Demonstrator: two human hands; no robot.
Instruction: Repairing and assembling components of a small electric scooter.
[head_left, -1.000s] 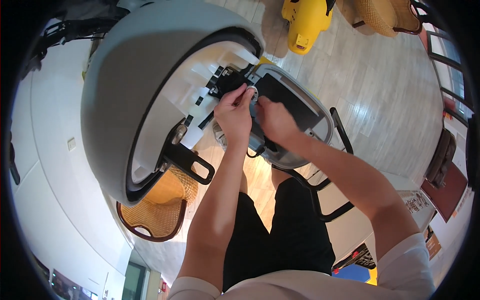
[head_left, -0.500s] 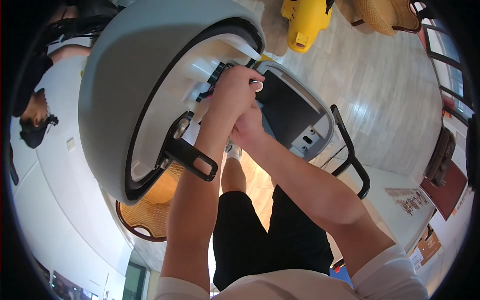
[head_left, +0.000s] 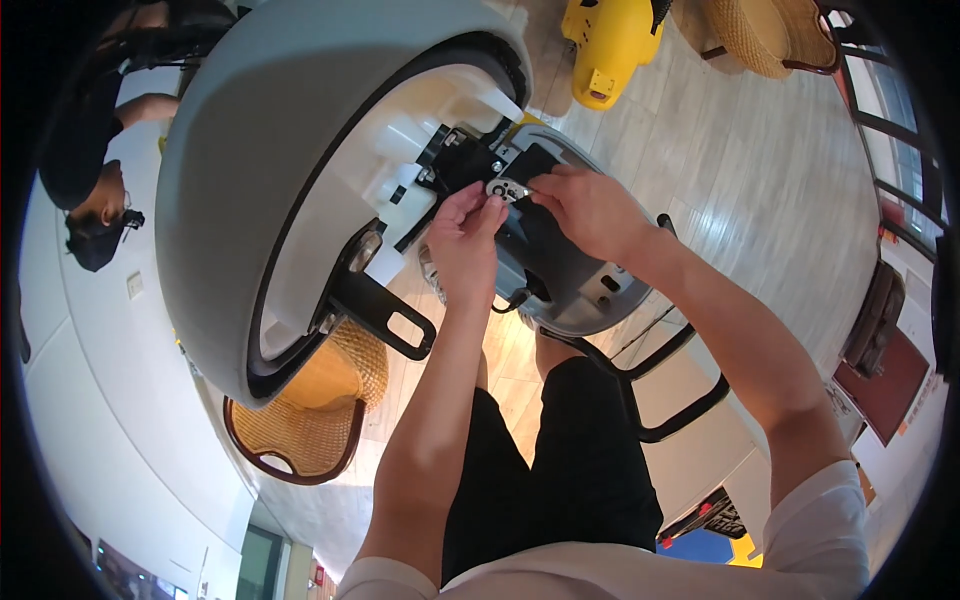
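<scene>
A small silver ratchet wrench (head_left: 508, 190) is between my hands, its round head toward the left. My left hand (head_left: 466, 245) pinches the head with thumb and fingers. My right hand (head_left: 595, 212) closes around the handle end, hiding most of it. Just beyond my left hand, a black hinge-like mechanism (head_left: 458, 160) with metal bolts joins a big grey rounded shell (head_left: 225, 200) with a white inside to a grey bin-like body (head_left: 585, 318) with a dark inner panel. From the shell's rim a black slotted bracket (head_left: 380, 312) sticks out.
A yellow machine part (head_left: 608, 50) lies on the floor beyond. Wicker chairs stand at lower left (head_left: 300, 430) and upper right (head_left: 765, 35). A black tubular handle (head_left: 690, 410) is near my right forearm. Another person (head_left: 95, 190) is at the far left.
My hands were overlapped close to the mechanism; now they are drawn apart, with the ratchet wrench visible between them. My right hand has moved right, uncovering the mechanism.
</scene>
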